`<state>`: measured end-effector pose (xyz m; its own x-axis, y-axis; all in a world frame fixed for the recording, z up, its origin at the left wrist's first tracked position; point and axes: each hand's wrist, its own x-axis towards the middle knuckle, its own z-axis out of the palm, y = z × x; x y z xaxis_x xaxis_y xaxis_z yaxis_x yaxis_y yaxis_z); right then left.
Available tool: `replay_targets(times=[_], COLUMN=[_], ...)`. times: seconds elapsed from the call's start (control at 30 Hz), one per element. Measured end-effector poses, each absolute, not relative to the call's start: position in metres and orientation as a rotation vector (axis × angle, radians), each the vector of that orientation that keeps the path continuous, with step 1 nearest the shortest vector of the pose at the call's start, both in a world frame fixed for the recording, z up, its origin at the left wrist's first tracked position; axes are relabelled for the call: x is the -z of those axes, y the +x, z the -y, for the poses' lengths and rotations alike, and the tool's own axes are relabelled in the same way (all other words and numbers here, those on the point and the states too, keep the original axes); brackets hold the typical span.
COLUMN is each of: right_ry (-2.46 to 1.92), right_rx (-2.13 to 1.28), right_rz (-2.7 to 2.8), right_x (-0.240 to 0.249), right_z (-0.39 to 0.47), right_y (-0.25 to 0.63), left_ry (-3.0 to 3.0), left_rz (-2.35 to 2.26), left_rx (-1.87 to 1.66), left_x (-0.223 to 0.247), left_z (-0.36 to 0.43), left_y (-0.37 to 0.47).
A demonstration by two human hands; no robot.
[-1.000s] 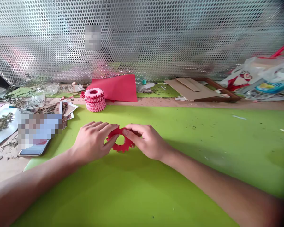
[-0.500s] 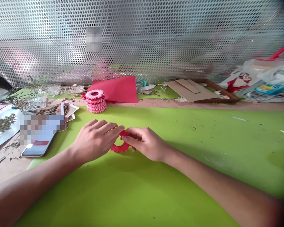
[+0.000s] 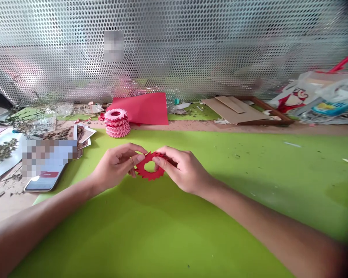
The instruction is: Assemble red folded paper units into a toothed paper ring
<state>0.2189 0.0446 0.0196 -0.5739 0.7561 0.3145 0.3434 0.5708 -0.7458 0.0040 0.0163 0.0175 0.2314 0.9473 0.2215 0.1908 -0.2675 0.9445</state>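
A red paper ring (image 3: 152, 175) with a toothed outer edge is held above the green mat (image 3: 174, 231). My left hand (image 3: 116, 164) pinches its upper left edge between thumb and fingers. On the other side, my right hand (image 3: 184, 168) grips the ring's right part, thumb on the front face and fingers behind. The ring's round hole faces me, with the green mat showing through. Behind my left hand stands a stack of pink and red toothed rings (image 3: 117, 124).
Behind the stack leans a red sheet (image 3: 146, 109). At the left lie a phone (image 3: 45, 179), photos (image 3: 85, 137) and dried plants (image 3: 2, 152). Cardboard (image 3: 234, 110) in a brown frame and plastic bags (image 3: 324, 96) are at the back right, before a perforated metal panel (image 3: 174, 50).
My left hand has turned, and its thumb now shows on the ring's edge. The ring is raised slightly and shows more of its face. My right hand still holds it.
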Motion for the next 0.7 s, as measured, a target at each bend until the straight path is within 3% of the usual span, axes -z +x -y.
replay_targets(times=[0.7], right_ry=[-0.921], right_rx=[-0.647], right_rz=[2.293], right_x=[-0.0147], right_z=[-0.0427], right_y=[0.2172], left_ry=[1.488], left_rz=[-0.941], left_rx=[-1.081], left_x=[-0.0113], left_z=[-0.0210], left_y=[0.0059])
